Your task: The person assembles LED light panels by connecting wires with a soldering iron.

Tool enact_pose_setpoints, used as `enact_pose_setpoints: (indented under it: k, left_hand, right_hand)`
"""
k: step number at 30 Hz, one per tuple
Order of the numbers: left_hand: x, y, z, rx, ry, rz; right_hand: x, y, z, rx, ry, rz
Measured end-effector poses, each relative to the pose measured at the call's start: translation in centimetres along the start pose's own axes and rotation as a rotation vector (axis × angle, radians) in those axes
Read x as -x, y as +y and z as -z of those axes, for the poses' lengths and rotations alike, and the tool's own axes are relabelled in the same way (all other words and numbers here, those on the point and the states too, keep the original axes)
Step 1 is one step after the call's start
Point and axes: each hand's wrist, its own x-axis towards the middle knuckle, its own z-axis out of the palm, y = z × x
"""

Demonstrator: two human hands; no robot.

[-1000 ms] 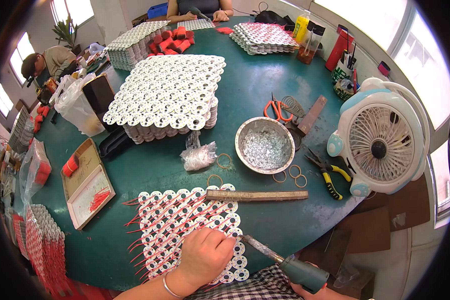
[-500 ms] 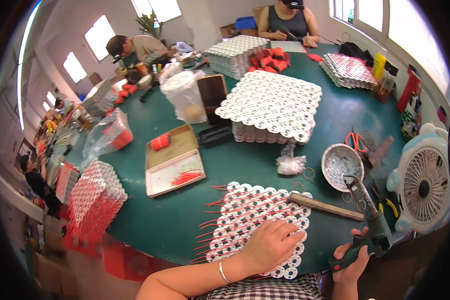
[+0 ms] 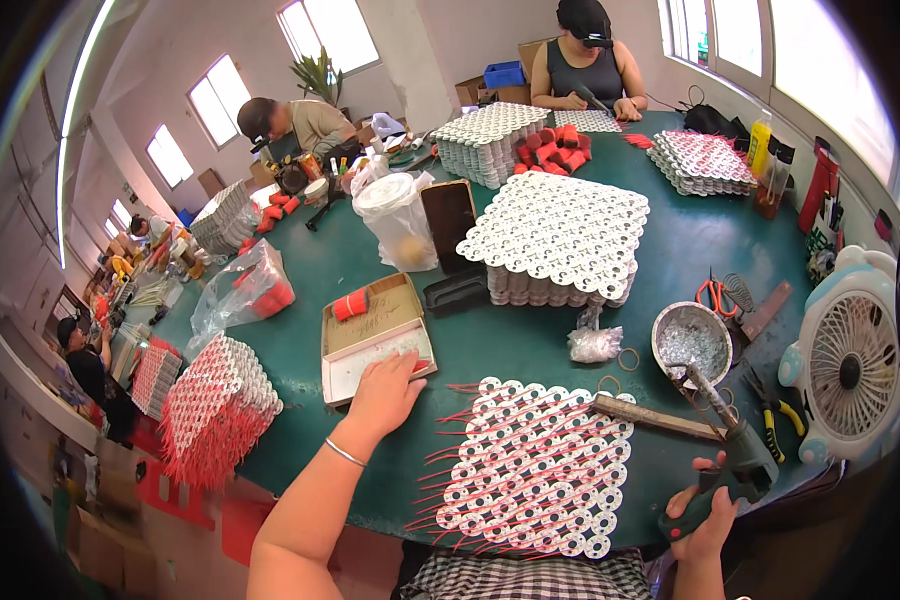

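Change: since half a second ago my left hand has left the white-ring mat and gone left to the shallow cardboard box; my right hand has drawn back to the near table edge.
Far left: a stack of ring mats with red fringe stands at the green table edge, well apart from my fingers.
Left hand: fingers spread flat, palm down on the near rim of the box, gripping nothing; the red roll lies inside, beyond my fingertips toward the far wall.
Box axis: long side runs left-right, slightly tilted; my left hand is the nearer one.
Mat: just right of my left hand, between both hands, wooden stick along its far right edge.
Right hand: closed round the dark power tool, tip pointing up toward the metal bowl.
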Motion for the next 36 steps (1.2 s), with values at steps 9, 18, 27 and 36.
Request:
enact_pose_setpoints:
  k: [9,18,27,36]
  left_hand:
    - [-0.3,0.0,0.7,0.091,0.043,0.082]
    - [-2.1,-2.5,2.2,0.625,-0.403,0.448]
    - [-4.0,-3.3,1.8,0.655,-0.397,0.412]
    - [-4.7,-4.0,0.6,0.602,-0.201,0.475]
  right_hand:
    - [-0.2,-0.3,-0.6,0.041,-0.019,-0.004]
    - [-0.3,-0.3,-0.3,0.005,-0.001,-0.010]
    - [-0.4,-0.4,-0.9,0.010,0.018,-0.008]
    - [-0.4,-0.5,-0.9,0.015,0.008,-0.017]
